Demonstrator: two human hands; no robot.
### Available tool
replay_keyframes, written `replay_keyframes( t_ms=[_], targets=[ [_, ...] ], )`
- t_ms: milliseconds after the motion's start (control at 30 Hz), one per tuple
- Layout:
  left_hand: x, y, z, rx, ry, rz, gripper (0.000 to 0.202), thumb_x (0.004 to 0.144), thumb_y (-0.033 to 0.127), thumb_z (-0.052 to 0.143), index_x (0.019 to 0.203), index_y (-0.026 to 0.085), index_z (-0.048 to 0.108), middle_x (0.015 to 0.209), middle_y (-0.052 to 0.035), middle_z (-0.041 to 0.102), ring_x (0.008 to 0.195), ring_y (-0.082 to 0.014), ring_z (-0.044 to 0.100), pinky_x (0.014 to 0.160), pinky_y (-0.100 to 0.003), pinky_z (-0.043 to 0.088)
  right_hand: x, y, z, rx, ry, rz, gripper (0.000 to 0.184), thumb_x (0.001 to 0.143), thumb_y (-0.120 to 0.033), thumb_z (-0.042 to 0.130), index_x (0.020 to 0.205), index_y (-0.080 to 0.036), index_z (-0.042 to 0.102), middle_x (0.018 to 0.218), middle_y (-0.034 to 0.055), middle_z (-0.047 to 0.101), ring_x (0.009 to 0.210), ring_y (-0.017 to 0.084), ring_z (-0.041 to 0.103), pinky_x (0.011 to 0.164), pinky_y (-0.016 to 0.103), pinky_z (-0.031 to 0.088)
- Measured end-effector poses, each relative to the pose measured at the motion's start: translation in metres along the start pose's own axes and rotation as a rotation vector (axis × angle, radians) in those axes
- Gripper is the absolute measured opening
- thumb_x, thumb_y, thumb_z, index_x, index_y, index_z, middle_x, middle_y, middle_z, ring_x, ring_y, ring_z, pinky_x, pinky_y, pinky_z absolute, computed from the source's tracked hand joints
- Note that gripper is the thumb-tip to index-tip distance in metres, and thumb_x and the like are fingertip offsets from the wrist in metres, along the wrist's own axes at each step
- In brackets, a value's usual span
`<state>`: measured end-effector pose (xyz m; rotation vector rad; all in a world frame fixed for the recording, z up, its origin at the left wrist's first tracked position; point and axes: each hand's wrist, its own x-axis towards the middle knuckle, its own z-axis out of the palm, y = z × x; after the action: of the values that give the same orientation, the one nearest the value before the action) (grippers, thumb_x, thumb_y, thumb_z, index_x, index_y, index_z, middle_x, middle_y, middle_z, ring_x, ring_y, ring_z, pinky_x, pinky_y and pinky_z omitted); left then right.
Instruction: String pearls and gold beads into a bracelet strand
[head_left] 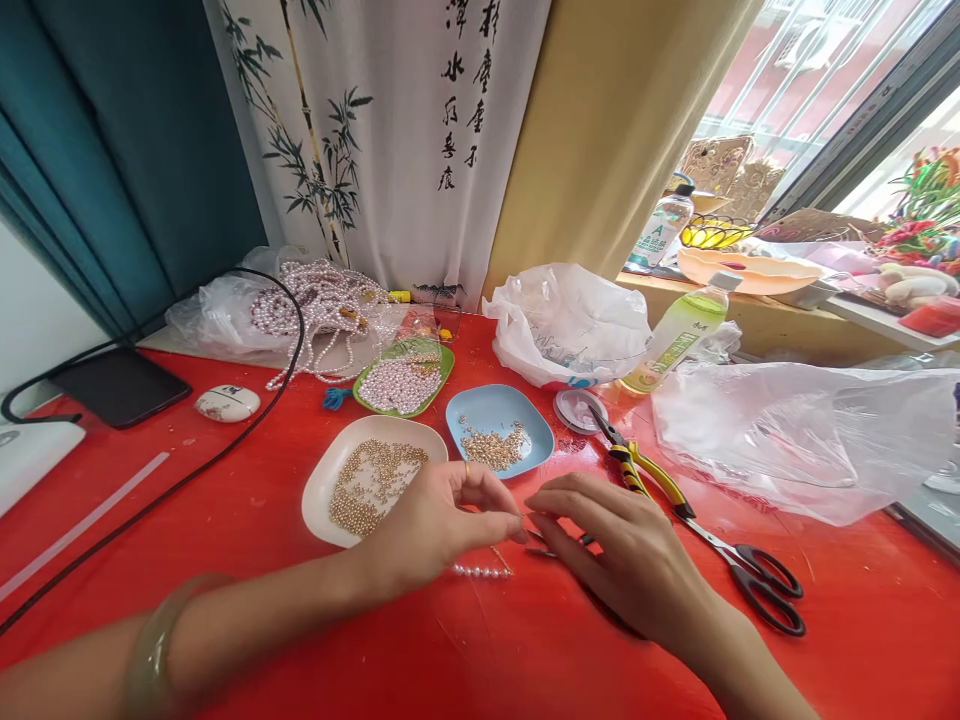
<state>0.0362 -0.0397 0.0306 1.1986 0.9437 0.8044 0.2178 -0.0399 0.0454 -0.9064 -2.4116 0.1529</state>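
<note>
My left hand (454,512) is closed in a pinch, with thumb and forefinger meeting on a thin gold-coloured strand. Just below it a short row of pearl beads (482,572) lies by the table, with a fine gold line rising from its end towards my left fingers. My right hand (622,550) faces it, fingers bent together, tips almost touching the left ones; what they pinch is too small to make out. Beneath the right palm show the metal tips of a tool (538,545), mostly hidden. A cream dish of gold beads (313,495) and a blue dish with gold pieces (536,425) sit behind the hands.
Yellow-black pliers (664,480) and black-handled scissors (769,590) lie right. A green dish (444,368) holds pearl beads; bead strings (322,300) pile behind. Plastic bags (795,430), a drink bottle (686,335), a phone (120,385), a mouse (227,403) and a black cable (289,365) surround the area.
</note>
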Motion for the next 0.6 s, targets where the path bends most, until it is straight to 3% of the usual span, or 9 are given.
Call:
replay_keyframes(
  t_ms=[167, 267, 367, 467, 600],
  targets=[
    [0.003, 0.001, -0.001, -0.046, 0.026, -0.057, 0.007, 0.063, 0.020, 0.063, 0.065, 0.016, 0.058, 0.066, -0.0013, 0.066, 0.070, -0.0143, 0.061, 0.068, -0.026, 0.044, -0.004, 0.016, -0.016, -0.106, 0.091, 0.237, 0.014, 0.083, -0.021, 0.043, 0.078, -0.020, 0.056, 0.074, 0.0035, 0.063, 0.063, 0.013, 0.059, 0.056, 0.025, 0.047],
    [0.005, 0.001, -0.002, -0.050, 0.034, -0.061, 0.007, 0.063, 0.020, 0.063, 0.065, 0.015, 0.058, 0.066, -0.0010, 0.066, 0.068, -0.0133, 0.060, 0.067, -0.025, 0.043, -0.029, 0.029, -0.015, -0.175, 0.026, 0.362, 0.014, 0.083, -0.028, 0.046, 0.091, -0.021, 0.055, 0.084, 0.0052, 0.063, 0.074, 0.017, 0.061, 0.062, 0.028, 0.050],
    [0.006, -0.001, -0.004, -0.044, 0.037, -0.058, 0.008, 0.064, 0.021, 0.064, 0.065, 0.015, 0.059, 0.066, -0.0008, 0.065, 0.068, -0.0125, 0.059, 0.067, -0.024, 0.043, -0.062, 0.035, -0.004, -0.244, -0.102, 0.370, 0.039, 0.078, -0.036, 0.054, 0.112, -0.019, 0.046, 0.110, 0.0118, 0.056, 0.102, 0.024, 0.053, 0.079, 0.038, 0.049],
    [0.008, -0.003, -0.006, -0.062, 0.040, -0.071, 0.008, 0.064, 0.022, 0.064, 0.067, 0.015, 0.059, 0.066, -0.0009, 0.065, 0.067, -0.0118, 0.057, 0.068, -0.024, 0.042, -0.085, 0.033, 0.008, -0.244, -0.226, 0.299, 0.056, 0.073, -0.046, 0.055, 0.120, -0.018, 0.042, 0.119, 0.0146, 0.050, 0.110, 0.027, 0.046, 0.084, 0.043, 0.046],
    [0.010, -0.007, -0.006, -0.097, 0.043, -0.089, 0.011, 0.066, 0.024, 0.064, 0.071, 0.015, 0.059, 0.069, -0.0016, 0.065, 0.069, -0.0116, 0.056, 0.069, -0.023, 0.040, -0.090, 0.026, 0.015, -0.271, -0.215, 0.300, 0.038, 0.076, -0.036, 0.055, 0.109, -0.019, 0.052, 0.107, 0.0121, 0.055, 0.099, 0.025, 0.052, 0.081, 0.043, 0.047]
  ],
)
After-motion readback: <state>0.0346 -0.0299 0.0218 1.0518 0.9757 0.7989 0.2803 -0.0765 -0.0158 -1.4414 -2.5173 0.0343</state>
